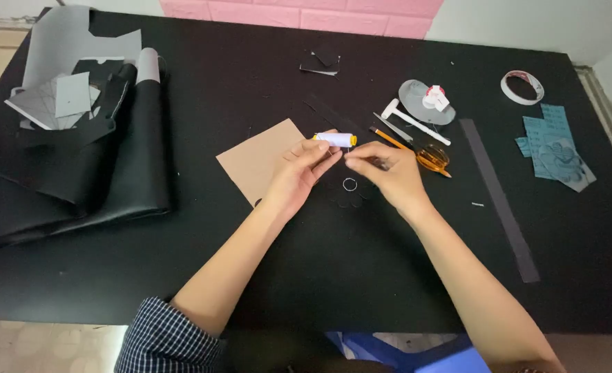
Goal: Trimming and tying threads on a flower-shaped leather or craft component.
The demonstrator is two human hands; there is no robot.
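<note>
My left hand (299, 173) holds a white thread spool with yellow ends (336, 139) just above the black table (285, 276). My right hand (385, 171) is beside it, fingers pinched together close to the spool, likely on a thread end that is too thin to see. A small metal ring (349, 184) lies on the table between and below my hands. A tan paper sheet (257, 162) lies under my left hand.
Orange-handled scissors (434, 159), a pencil (389, 138), a white mallet (413, 121) and a grey disc (420, 103) lie right of my hands. A grey ruler (499, 200), blue sheets (555, 148), a tape roll (522, 87) and folded black leather (78, 166) surround them.
</note>
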